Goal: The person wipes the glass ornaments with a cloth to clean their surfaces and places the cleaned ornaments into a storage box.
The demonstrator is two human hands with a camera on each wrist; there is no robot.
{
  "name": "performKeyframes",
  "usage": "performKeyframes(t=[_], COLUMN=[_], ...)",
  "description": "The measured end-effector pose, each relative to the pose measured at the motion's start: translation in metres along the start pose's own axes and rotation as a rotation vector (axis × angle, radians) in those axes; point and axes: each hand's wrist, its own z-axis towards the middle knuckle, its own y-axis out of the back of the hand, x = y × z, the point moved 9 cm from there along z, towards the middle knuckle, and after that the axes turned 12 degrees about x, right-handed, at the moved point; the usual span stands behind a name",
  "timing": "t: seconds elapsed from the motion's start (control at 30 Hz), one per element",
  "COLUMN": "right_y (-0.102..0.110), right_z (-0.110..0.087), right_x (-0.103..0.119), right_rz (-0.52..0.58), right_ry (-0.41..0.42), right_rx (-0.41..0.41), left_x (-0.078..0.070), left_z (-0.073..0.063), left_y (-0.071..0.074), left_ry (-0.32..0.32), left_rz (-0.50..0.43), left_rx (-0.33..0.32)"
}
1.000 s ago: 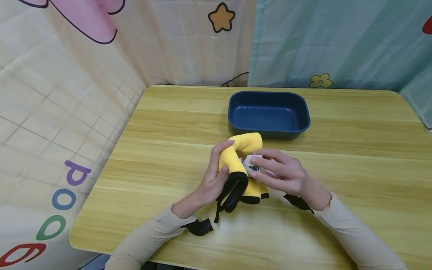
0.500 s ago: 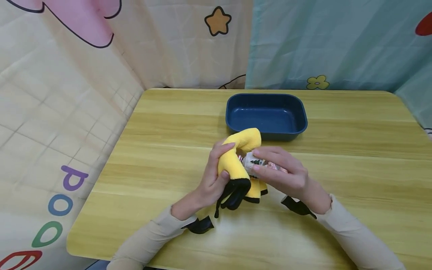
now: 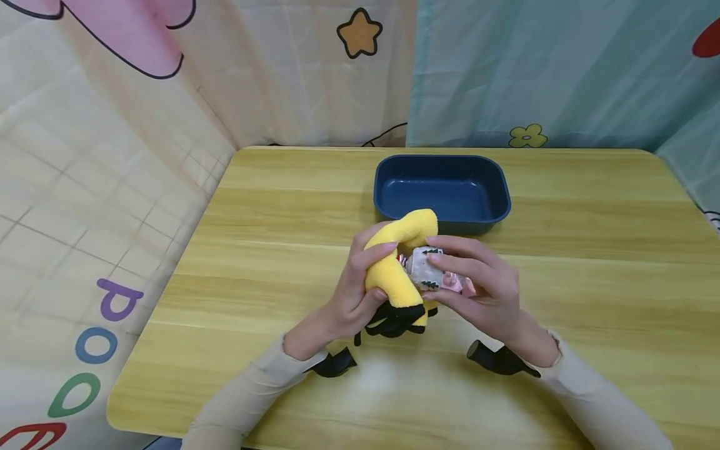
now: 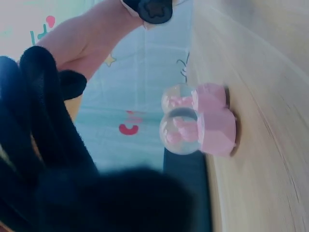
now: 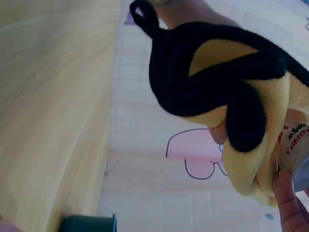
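Near the middle of the table, my left hand (image 3: 357, 290) grips a yellow cloth (image 3: 392, 275) with black edging, folded around one end of a white Christmas ornament (image 3: 424, 269) printed with dark green trees. From the other side my right hand (image 3: 492, 287) holds that ornament between thumb and fingers. In the right wrist view red and dark lettering shows on the ornament (image 5: 298, 153); its far end is hidden in the cloth (image 5: 241, 169). Two pink-based snow globes (image 4: 217, 130) stand on the table in the left wrist view, mostly covered by my right hand in the head view.
A dark blue rectangular bin (image 3: 441, 219) stands behind the hands on the wooden table (image 3: 270, 250). Printed curtains (image 3: 304, 75) hang along the back and left sides. Black straps (image 3: 334, 364) hang at both wrists.
The cloth and ornament have been lifted slightly and turned, so more of the ornament's tree-printed side shows. Both hands keep their hold. The view has shifted a little.
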Motion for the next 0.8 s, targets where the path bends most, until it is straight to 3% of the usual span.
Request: performKeyframes(t=[0.33,0.7,0.8], right_y=[-0.003,-0.012,-0.017], right_z=[-0.009,-0.032,-0.040], right_x=[-0.020,-0.046,-0.053], right_rz=[0.321,0.464,0.569], right_ry=[-0.262,-0.765,-0.898], right_rx=[-0.011,-0.025,-0.010], left_x=[0.004,0.004,0.004], left_z=[-0.001,0.000,0.000], left_y=[-0.003,-0.005,-0.005], left_ry=[-0.008,-0.013,-0.007], left_rz=[0.043,0.147,0.180], left_rx=[0.027,0.043,0.054])
